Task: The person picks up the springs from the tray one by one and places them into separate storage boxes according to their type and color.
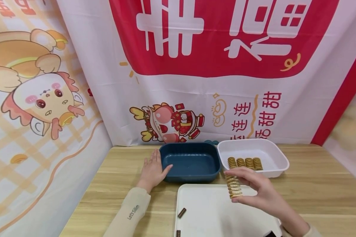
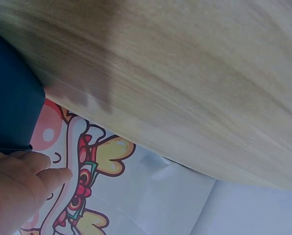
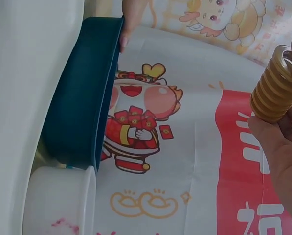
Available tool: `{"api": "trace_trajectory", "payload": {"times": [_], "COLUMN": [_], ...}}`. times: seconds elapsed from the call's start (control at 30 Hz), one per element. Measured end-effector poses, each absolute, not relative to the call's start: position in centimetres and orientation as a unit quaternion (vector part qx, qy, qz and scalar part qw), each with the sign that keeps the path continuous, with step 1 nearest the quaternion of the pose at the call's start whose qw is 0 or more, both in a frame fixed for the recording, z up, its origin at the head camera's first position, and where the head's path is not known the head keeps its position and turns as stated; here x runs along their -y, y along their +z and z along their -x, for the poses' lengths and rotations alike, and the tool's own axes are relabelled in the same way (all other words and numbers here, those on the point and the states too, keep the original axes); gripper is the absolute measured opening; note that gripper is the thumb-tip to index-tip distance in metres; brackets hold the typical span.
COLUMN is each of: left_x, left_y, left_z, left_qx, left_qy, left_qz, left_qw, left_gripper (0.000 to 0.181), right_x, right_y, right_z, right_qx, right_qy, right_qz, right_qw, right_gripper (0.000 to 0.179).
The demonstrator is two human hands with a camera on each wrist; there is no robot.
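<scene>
My right hand pinches a stack of round sandwich biscuits between thumb and fingers, above the far edge of a white tray. The stack stands nearly upright in the head view and shines a little in the right wrist view. Behind it, a white bin holds several similar biscuit stacks. With its fingers straight, my left hand rests against the left side of a dark blue bin, its thumb over the rim. The visible inside of that bin holds nothing.
Two small dark brown ridged pieces lie along the tray's left side. Both bins stand side by side at the back of the wooden table. A printed cloth hangs right behind them, and another covers the left side.
</scene>
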State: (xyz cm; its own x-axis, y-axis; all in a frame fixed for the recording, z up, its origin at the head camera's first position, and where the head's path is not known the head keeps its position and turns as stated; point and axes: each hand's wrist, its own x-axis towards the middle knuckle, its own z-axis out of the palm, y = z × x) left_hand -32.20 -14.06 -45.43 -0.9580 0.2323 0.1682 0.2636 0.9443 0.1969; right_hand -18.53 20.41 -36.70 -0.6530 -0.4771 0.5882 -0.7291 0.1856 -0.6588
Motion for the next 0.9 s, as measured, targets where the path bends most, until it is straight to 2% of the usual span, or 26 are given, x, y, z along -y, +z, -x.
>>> {"api": "trace_trajectory", "payload": {"times": [0.37,0.47,0.77,0.9], "left_x": [14.1,14.1,14.2,14.1], "left_y": [-45.2,-45.2,-45.3,-45.2], "left_z": [32.1,32.1,32.2,32.0], "left_qx": [0.984,0.983,0.984,0.984], "left_qy": [-0.104,-0.106,-0.097,-0.101], "left_qz": [0.127,0.128,0.127,0.127], "left_qw": [0.072,0.073,0.072,0.073], "left_gripper": [0.087,0.088,0.088,0.089], "right_x": [-23.3,-24.5,-28.2,-30.3], "right_y": [-36.1,-36.2,-37.4,-38.5], "right_z": [21.4,22.6,26.7,28.6], "right_qx": [0.798,0.819,0.884,0.913], "right_qy": [0.415,0.392,0.224,0.203], "right_qz": [-0.399,-0.379,-0.357,-0.312], "right_qw": [0.179,0.176,0.205,0.168], "right_gripper": [0.065,0.064,0.060,0.055]}}
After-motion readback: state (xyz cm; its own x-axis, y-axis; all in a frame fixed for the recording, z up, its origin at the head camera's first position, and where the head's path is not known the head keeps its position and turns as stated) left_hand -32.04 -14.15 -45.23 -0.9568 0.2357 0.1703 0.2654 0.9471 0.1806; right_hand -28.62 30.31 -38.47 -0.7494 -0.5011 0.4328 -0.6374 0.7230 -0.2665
